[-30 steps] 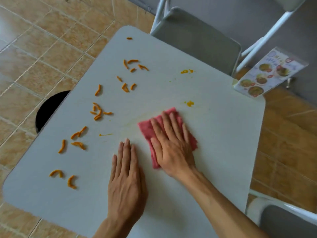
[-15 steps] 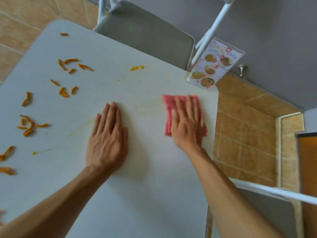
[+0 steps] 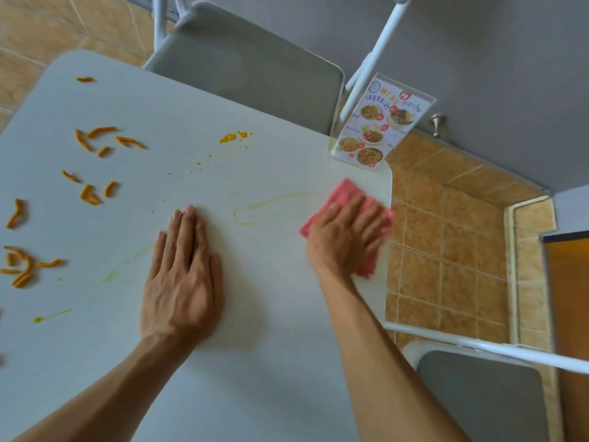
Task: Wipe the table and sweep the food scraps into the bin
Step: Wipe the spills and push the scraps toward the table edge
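Observation:
My right hand presses flat on a pink cloth at the right edge of the white table, just below the far right corner. The cloth's right side hangs slightly over the edge. My left hand lies flat on the table's middle, palm down, fingers together, holding nothing. Several orange food scraps are scattered over the left half. An orange sauce blot sits near the far edge, and faint yellow smears run between my hands. No bin is in view.
A menu card in a clear stand stands on the far right corner, close to the cloth. A grey chair is behind the table and another grey chair at the right. Tan tiled floor lies beyond the right edge.
My right hand has slid the cloth from the table's middle rightward to its right edge. The view has swung right, so the bin's dark opening at the left is out of sight.

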